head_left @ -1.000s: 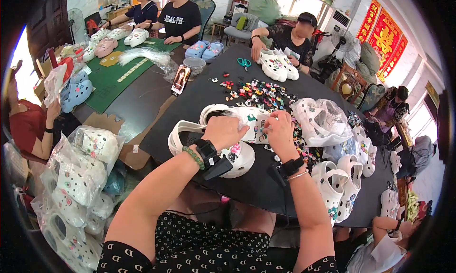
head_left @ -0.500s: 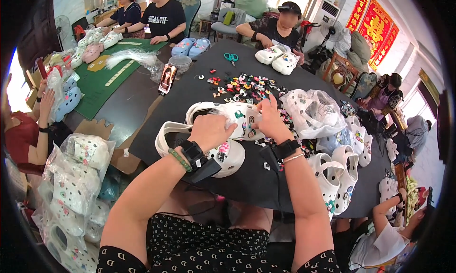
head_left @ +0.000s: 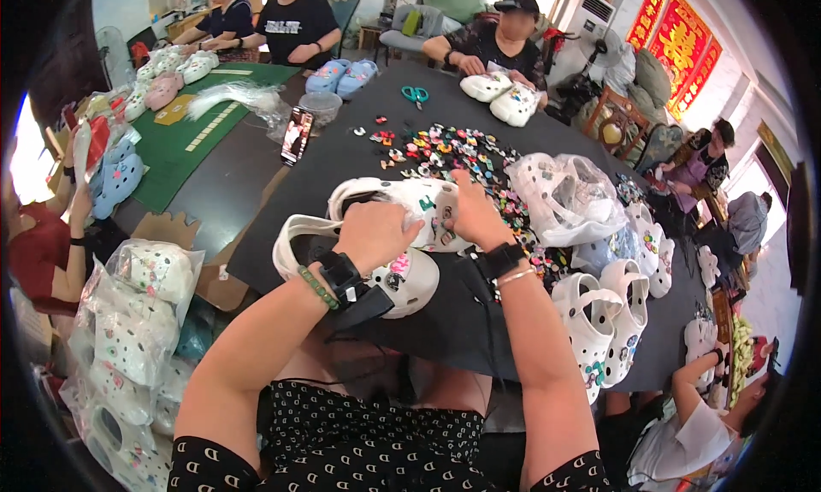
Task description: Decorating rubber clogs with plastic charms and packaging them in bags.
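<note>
Two white clogs with shoe charms lie before me on the black table. My left hand (head_left: 375,237) is closed on the farther clog (head_left: 434,203), its fingers reaching in at the opening and the thumb outside on the upper. At the toe of that same clog, my right hand (head_left: 481,214) grips with the thumb on the near side and the fingers over the far side. Green and other small charms show on the upper between my hands. The nearer clog (head_left: 417,285), with pink and black charms, sits partly under my left wrist.
Loose colourful charms (head_left: 445,154) are heaped beyond the clogs. A bagged white clog pair (head_left: 560,201) and a bare decorated pair (head_left: 590,329) stand to the right. Teal scissors (head_left: 416,95) and a phone (head_left: 297,136) lie farther off. Bagged clogs (head_left: 137,329) are stacked lower left. Several people work around.
My right hand's raised fingers have come down onto the toe of the farther clog. My left hand keeps its hold. The whole view has shifted slightly.
</note>
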{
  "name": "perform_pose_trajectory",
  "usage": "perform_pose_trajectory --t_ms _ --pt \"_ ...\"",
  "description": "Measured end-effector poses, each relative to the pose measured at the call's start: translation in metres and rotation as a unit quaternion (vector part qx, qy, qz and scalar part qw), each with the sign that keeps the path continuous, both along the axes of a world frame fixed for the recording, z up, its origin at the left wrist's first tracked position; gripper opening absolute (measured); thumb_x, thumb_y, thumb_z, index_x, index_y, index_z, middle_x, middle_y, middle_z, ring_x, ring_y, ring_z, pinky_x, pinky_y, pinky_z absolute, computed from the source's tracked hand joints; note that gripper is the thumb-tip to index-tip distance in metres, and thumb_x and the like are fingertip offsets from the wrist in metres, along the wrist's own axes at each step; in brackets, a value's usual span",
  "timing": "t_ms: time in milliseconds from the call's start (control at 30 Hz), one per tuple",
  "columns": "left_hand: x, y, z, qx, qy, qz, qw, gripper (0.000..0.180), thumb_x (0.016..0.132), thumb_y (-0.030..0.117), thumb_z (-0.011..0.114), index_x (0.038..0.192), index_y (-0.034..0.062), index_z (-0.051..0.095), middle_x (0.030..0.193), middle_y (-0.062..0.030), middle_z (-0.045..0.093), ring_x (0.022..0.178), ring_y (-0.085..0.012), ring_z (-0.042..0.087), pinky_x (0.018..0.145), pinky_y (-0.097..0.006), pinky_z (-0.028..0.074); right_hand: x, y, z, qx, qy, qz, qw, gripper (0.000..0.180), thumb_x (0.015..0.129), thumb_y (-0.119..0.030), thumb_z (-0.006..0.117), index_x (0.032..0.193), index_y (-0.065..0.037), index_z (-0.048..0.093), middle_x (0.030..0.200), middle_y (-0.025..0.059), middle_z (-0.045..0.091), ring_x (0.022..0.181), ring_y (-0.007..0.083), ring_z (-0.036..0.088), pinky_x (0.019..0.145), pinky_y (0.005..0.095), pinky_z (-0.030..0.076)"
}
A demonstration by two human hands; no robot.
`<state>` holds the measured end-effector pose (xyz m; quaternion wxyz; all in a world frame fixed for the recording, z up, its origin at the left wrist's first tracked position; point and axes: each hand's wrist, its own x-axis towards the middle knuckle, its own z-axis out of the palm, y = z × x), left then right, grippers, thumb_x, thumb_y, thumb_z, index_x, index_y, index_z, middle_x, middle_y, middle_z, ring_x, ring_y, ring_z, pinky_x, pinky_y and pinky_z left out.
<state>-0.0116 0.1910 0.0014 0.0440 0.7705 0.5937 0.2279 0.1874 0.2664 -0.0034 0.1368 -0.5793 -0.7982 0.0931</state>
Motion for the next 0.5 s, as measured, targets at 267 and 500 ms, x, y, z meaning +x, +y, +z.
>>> perform_pose_trajectory --t_ms 267,500 --pt "-0.004 0.0 0.002 -0.022 -0.015 0.014 1.0 0.051 0.091 0.051 0.054 0.077 0.0037 0.068 0.071 -0.017 0.066 0.071 -0.0354 0.066 0.065 -0.047 0.05 0.013 -0.019 -0.003 0.075 0.175 0.085 0.978 0.065 0.072 0.003 0.073 0.129 -0.001 0.041 0.126 0.0264 0.052 0.122 0.0432 0.048 0.101 0.0464 0.041" --pt "-0.003 0.001 0.003 -0.013 -0.028 0.011 0.999 0.051 0.09 0.051 0.054 0.077 0.0042 0.069 0.075 -0.0165 0.068 0.073 -0.0335 0.067 0.064 -0.047 0.05 0.011 -0.054 -0.018 0.273 0.127 0.085 0.95 0.03 0.071 -0.002 0.074 0.095 -0.006 0.057 0.108 0.0158 0.053 0.102 0.0363 0.053 0.087 0.0452 0.043"
